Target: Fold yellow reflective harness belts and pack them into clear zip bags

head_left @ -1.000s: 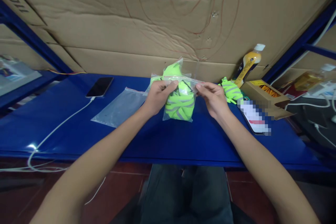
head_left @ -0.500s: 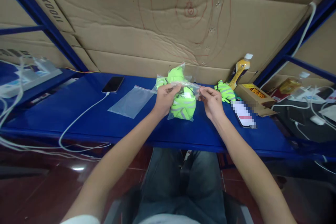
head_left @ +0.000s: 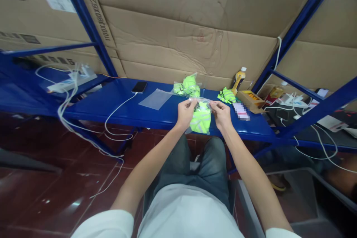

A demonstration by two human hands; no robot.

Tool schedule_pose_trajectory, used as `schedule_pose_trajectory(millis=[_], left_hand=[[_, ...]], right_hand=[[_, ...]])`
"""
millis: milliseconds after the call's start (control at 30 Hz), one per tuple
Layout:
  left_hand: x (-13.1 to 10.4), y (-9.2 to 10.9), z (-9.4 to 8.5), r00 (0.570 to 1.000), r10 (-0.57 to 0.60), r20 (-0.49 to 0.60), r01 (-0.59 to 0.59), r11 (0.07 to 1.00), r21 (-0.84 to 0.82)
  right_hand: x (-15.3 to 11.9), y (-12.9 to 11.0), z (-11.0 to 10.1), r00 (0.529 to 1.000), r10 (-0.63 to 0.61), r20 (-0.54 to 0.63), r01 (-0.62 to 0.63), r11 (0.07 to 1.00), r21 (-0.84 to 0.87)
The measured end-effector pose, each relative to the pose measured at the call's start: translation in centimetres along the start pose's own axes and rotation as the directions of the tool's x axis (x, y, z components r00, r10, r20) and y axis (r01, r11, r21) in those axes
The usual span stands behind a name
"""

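A clear plastic bag [head_left: 200,121] with a folded neon-yellow reflective item inside hangs at the front edge of the blue table. My left hand [head_left: 186,113] pinches the bag's top edge at its left corner. At the right corner of that same edge, the fingers of my right hand [head_left: 221,113] are closed on the plastic. Behind it lie more bagged neon-yellow bundles [head_left: 189,85]. A flat clear bag [head_left: 156,99] rests to their left. Toward the right sits a loose neon-yellow striped bundle [head_left: 227,96].
A phone [head_left: 139,87] on a white cable lies at the left of the table [head_left: 92,109]. To the right are a bottle [head_left: 239,80], an open cardboard box [head_left: 251,101] and another phone [head_left: 241,111]. Cardboard sheets [head_left: 156,41] stand behind. A power strip [head_left: 72,81] sits far left.
The camera view has shifted, showing more of the floor and lap. Both hands have brought the bag nearer to me, over the table's front edge, away from the bundles behind.
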State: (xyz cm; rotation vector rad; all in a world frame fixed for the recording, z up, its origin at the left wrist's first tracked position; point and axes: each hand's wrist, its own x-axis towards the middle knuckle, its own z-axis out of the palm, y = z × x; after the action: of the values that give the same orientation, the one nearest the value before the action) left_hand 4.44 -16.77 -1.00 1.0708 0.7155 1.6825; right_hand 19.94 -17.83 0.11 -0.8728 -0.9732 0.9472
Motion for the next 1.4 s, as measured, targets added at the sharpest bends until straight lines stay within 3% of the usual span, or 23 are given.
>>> schedule_pose_trajectory(millis=[400, 1000, 1200, 1400], left_hand=[[-3.6, 2.4, -1.4, 1.0, 0.012, 0.007, -0.011, 0.999, -0.037], [-9.7, 5.0, -3.4, 0.996, -0.026, 0.082, 0.03, 0.998, -0.047], [-10.1, 5.6, -3.6, 0.994, -0.016, 0.104, 0.022, 0.998, -0.055], [-8.6, 5.3, -3.4, 0.988, -0.023, 0.151, 0.024, 1.0, -0.004]], right_hand=[[-4.6, -1.0, 1.3, 0.997, 0.064, 0.037, -0.065, 0.997, 0.034], [-11.5, -1.6, 2.3, 0.999, 0.017, 0.044, -0.017, 1.0, 0.014], [-12.1, -2.2, 2.5, 0.993, 0.081, 0.085, -0.084, 0.996, 0.036], [-10.4, -1.8, 2.3, 0.991, 0.11, 0.079, -0.114, 0.992, 0.046]])
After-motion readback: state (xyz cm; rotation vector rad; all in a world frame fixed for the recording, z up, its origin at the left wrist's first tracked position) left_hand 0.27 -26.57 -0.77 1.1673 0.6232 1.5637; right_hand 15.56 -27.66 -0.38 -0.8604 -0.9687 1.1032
